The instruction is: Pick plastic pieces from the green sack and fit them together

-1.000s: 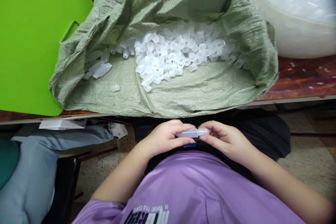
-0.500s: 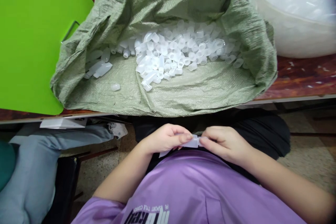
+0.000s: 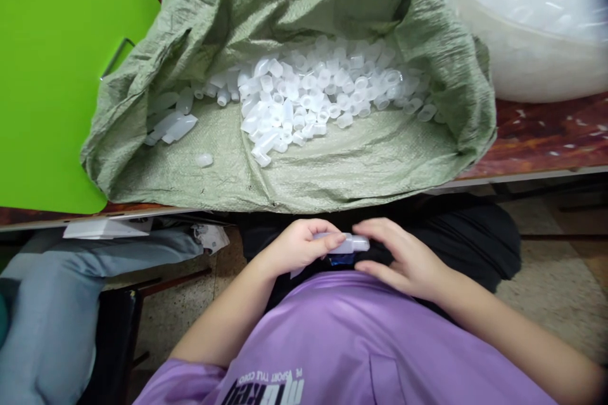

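Note:
My left hand is curled around a small translucent plastic vial, held level just above my lap. My right hand sits beside the vial's capped right end with its fingers loosened and spread; the fingertips hover at the cap, and I cannot tell whether they touch it. Both hands are close to my body, below the table edge. On the table in front lies an opened green woven sack holding a heap of white plastic caps and a few vials.
A bright green board covers the table's left part. A large translucent tub of plastic parts stands at the back right. The brown table edge runs across. A person's grey-trousered leg is at lower left.
The vial was pressed between both hands, dipped lower, then rose again. My right hand has loosened from its pinch on the cap end and its fingers have spread.

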### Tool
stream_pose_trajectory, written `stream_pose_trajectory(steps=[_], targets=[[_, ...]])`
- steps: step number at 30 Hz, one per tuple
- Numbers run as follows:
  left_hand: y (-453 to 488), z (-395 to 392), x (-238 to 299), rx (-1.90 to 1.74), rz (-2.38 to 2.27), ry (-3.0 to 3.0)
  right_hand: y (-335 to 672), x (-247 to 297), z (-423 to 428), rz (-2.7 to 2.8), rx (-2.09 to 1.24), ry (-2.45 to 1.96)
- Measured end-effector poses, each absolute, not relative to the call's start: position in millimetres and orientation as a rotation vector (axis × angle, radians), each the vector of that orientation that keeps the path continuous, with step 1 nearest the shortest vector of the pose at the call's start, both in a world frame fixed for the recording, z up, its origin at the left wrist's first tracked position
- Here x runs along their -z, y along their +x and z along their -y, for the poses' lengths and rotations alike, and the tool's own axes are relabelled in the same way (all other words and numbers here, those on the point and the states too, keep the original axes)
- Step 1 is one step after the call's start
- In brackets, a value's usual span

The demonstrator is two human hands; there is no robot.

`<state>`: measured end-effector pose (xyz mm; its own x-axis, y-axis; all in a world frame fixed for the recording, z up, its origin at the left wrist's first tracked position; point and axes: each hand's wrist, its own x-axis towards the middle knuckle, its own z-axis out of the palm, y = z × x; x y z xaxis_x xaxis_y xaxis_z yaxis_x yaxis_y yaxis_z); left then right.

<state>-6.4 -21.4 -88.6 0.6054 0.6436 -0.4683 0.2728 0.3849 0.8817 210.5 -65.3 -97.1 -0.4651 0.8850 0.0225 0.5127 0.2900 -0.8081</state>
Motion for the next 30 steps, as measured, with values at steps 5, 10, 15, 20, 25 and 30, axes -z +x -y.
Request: stream_pose_trajectory(steps=[5, 10, 15, 20, 25, 30], targets=[[-3.5, 23.4, 90.7, -0.297, -0.964, 1.154, 205.8, 99.1, 65.1, 2.053, -1.208, -1.361], [-3.3, 24.5, 94.7, -0.310, -0.983, 1.130, 205.3, 100.6, 64.3, 2.276, -0.900, -1.225], [-1.6, 29.1, 96.7, -0.244, -0.967, 1.109, 204.8, 105.9, 64.8, 2.272, -0.977, -0.989], [5.1, 32.7, 95.2, -0.316, -1.005, 1.098, 195.4, 120.9, 71.7, 1.846, -1.414, -0.965], [6.8, 21.7, 104.5, -0.231, -1.161, 1.221, 186.8, 131.1, 66.8, 1.658, -1.661, -1.355], [9.0, 11.3, 122.2, -0.278, -1.175, 1.336, 204.7, 113.9, 48.7, 2.069, -1.261, -1.920]])
